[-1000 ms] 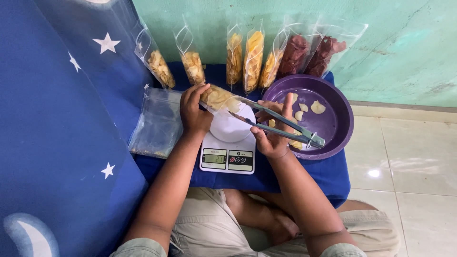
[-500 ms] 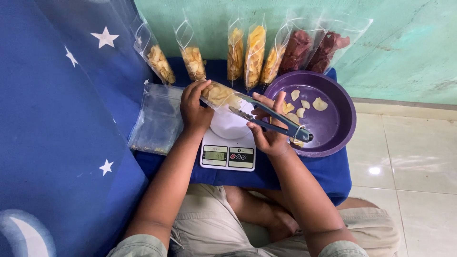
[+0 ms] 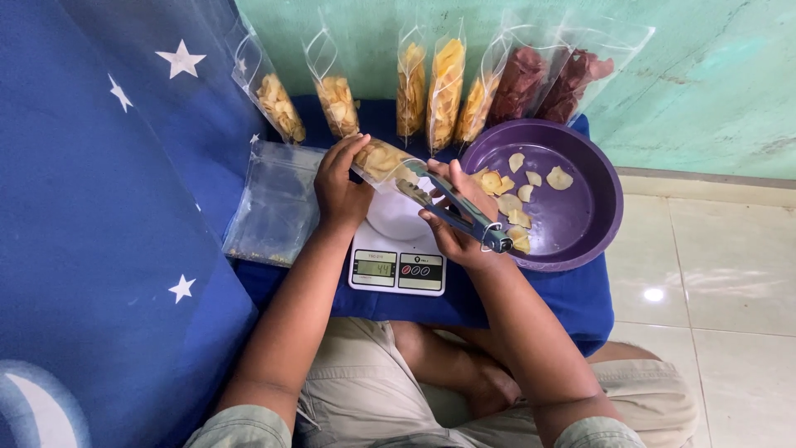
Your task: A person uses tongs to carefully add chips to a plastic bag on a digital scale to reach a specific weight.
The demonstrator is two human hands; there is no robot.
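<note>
Head view, left hand: I see my left hand [image 3: 338,184] with fingers curled around a clear chip bag [image 3: 383,160], tilted above the white scale [image 3: 398,249].
Head view, right hand: my right hand [image 3: 452,222] is clenched on metal tongs [image 3: 452,207], tips at the bag's mouth.
Head view, nearby: purple bowl [image 3: 580,228] with chips lies just right of the scale.

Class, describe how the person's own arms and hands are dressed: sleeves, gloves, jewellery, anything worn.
Both forearms are bare down to the left hand and right hand. No gloves, watch, rings or bracelets show. Short pale grey-green sleeves appear only at the bottom edge, near the upper arms.
</note>
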